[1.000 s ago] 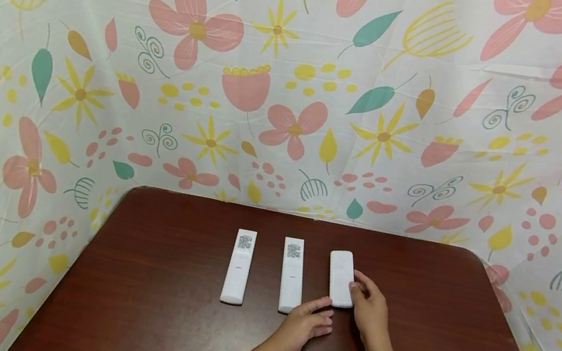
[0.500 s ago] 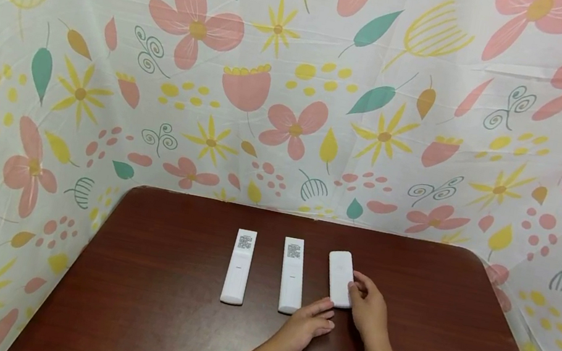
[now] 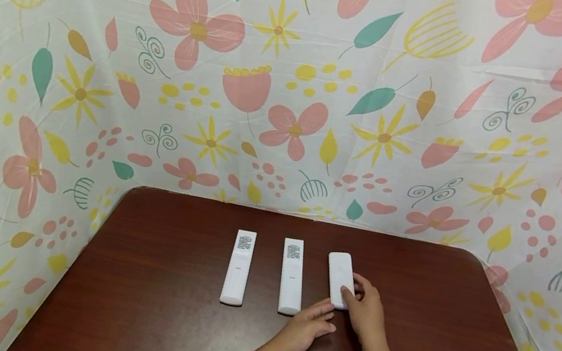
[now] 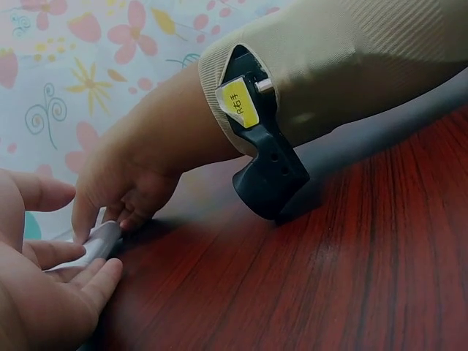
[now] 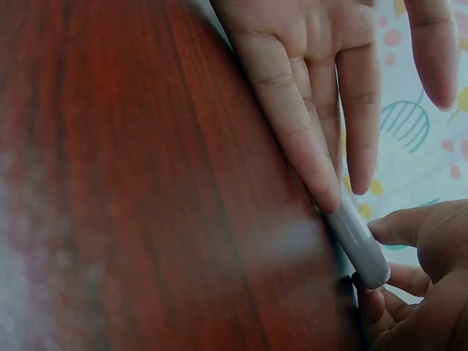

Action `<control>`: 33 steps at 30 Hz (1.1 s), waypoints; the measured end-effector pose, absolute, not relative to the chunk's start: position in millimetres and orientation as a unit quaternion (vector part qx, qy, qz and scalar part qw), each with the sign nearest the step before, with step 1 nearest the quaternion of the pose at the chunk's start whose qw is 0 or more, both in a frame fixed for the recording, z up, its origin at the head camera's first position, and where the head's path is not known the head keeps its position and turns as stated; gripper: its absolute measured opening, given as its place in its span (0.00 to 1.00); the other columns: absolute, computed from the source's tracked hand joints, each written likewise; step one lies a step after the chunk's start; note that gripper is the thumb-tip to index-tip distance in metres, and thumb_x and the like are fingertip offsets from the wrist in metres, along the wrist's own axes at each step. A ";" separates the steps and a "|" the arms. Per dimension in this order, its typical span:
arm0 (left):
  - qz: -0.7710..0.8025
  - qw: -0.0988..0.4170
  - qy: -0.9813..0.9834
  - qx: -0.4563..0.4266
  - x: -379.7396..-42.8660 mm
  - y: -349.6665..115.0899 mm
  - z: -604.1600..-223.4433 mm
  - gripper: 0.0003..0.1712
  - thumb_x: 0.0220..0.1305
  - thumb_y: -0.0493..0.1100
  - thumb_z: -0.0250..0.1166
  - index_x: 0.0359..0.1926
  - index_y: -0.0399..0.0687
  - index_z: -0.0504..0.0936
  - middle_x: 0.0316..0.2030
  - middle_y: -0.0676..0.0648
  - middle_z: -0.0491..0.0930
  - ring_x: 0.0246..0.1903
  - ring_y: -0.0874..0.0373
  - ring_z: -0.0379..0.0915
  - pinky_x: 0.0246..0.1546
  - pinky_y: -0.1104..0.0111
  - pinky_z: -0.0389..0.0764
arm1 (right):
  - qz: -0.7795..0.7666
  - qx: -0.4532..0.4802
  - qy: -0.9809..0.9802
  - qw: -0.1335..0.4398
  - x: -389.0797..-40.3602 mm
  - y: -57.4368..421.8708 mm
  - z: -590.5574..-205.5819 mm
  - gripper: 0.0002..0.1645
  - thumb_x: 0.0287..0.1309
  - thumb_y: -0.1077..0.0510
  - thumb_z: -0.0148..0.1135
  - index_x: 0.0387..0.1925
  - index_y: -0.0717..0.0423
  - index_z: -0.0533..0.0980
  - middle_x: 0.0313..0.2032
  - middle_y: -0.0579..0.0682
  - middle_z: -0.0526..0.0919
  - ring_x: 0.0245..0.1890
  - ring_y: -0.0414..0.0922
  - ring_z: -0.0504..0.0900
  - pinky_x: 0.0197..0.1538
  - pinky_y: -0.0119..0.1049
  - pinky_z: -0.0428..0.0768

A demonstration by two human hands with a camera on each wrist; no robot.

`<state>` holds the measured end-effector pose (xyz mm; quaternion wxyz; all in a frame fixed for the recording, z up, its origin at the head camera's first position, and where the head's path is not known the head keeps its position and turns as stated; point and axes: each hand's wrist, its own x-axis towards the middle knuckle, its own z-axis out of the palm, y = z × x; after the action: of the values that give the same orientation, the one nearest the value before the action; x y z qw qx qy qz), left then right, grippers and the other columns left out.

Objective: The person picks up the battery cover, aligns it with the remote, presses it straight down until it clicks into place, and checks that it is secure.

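A short white remote control (image 3: 339, 270) with rounded corners lies on the brown table, a plain face up. At its lower right corner, my right hand (image 3: 367, 313) pinches it, thumb on top and fingers at the right edge and beneath. My left hand (image 3: 298, 338) reaches to its near end with fingers fairly straight, the fingertips at the edge. The right wrist view shows the grey-looking end of this remote (image 5: 362, 245) between both hands. Two longer white remote controls lie to the left, the middle one (image 3: 290, 284) and the leftmost one (image 3: 237, 274), each with a printed label near its far end.
The brown wooden table (image 3: 149, 315) has rounded far corners. A flower-printed cloth (image 3: 298, 78) hangs right behind and beside it. A black wrist device (image 4: 267, 161) with a yellow label sits at the right sleeve, close above the tabletop.
My right thumb has shifted from the remote's right edge onto its top face. The short remote has moved very slightly left; the left hand has barely moved.
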<state>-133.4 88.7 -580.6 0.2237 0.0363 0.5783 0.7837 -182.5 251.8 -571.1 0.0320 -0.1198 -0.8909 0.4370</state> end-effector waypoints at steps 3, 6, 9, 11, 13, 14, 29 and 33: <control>0.781 0.225 0.582 0.035 -133.0 88.6 -582.2 0.33 0.62 0.35 0.62 0.68 0.31 0.71 0.76 0.41 0.60 0.72 0.43 0.64 0.68 0.58 0.73 | 0.440 -0.123 -0.889 0.034 -181.5 251.7 -572.9 0.30 0.68 0.56 0.61 0.68 0.61 0.69 0.53 0.63 0.76 0.46 0.50 0.75 0.43 0.33 0.72; 0.780 0.227 0.582 0.037 -132.6 88.1 -582.9 0.33 0.62 0.36 0.62 0.68 0.31 0.70 0.76 0.41 0.60 0.72 0.43 0.64 0.69 0.57 0.72 | 0.443 -0.125 -0.887 0.036 -181.5 252.2 -574.0 0.30 0.67 0.56 0.62 0.67 0.62 0.70 0.52 0.62 0.76 0.46 0.50 0.74 0.43 0.33 0.71; 0.778 0.230 0.584 0.043 -132.7 87.4 -582.3 0.33 0.62 0.36 0.62 0.69 0.32 0.70 0.76 0.42 0.60 0.72 0.44 0.63 0.69 0.57 0.71 | 0.439 -0.124 -0.889 0.041 -182.2 253.5 -574.7 0.30 0.67 0.55 0.62 0.66 0.62 0.71 0.53 0.61 0.75 0.47 0.50 0.73 0.44 0.33 0.70; 0.776 0.232 0.585 0.050 -132.9 86.7 -581.8 0.33 0.63 0.36 0.61 0.70 0.32 0.69 0.76 0.41 0.60 0.73 0.43 0.62 0.70 0.56 0.70 | 0.436 -0.124 -0.891 0.041 -182.3 254.4 -574.8 0.30 0.67 0.55 0.62 0.66 0.62 0.71 0.53 0.61 0.75 0.47 0.49 0.73 0.45 0.34 0.70; 0.774 0.235 0.586 0.052 -132.8 86.2 -581.2 0.33 0.64 0.35 0.61 0.70 0.33 0.69 0.76 0.42 0.61 0.73 0.43 0.62 0.70 0.55 0.69 | 0.434 -0.124 -0.891 0.040 -182.3 255.6 -575.1 0.30 0.67 0.55 0.62 0.66 0.62 0.71 0.53 0.61 0.76 0.47 0.50 0.73 0.45 0.34 0.70; 0.772 0.234 0.589 0.052 -132.7 86.6 -581.2 0.33 0.64 0.35 0.61 0.70 0.34 0.69 0.76 0.42 0.61 0.73 0.44 0.62 0.71 0.54 0.69 | 0.434 -0.123 -0.892 0.039 -182.5 256.3 -575.2 0.30 0.66 0.55 0.62 0.66 0.62 0.71 0.53 0.61 0.76 0.47 0.49 0.73 0.45 0.34 0.70; 0.769 0.212 0.598 0.074 -127.7 87.7 -582.5 0.36 0.63 0.32 0.60 0.72 0.31 0.64 0.76 0.38 0.59 0.74 0.42 0.59 0.69 0.59 0.72 | 0.453 -0.136 -0.881 0.024 -183.0 257.5 -576.2 0.28 0.69 0.53 0.59 0.66 0.61 0.72 0.54 0.60 0.74 0.48 0.48 0.71 0.46 0.34 0.70; 0.774 0.209 0.593 0.072 -127.5 87.5 -581.8 0.36 0.62 0.30 0.60 0.72 0.31 0.64 0.75 0.37 0.60 0.74 0.41 0.59 0.70 0.58 0.71 | 0.456 -0.143 -0.878 0.022 -182.9 257.4 -576.4 0.27 0.70 0.53 0.59 0.66 0.60 0.72 0.54 0.59 0.74 0.48 0.47 0.71 0.46 0.33 0.70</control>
<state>-127.5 87.5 -581.8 0.2094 0.0724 0.5930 0.7741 -182.9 257.4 -576.4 0.0221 -0.1427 -0.8782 0.4560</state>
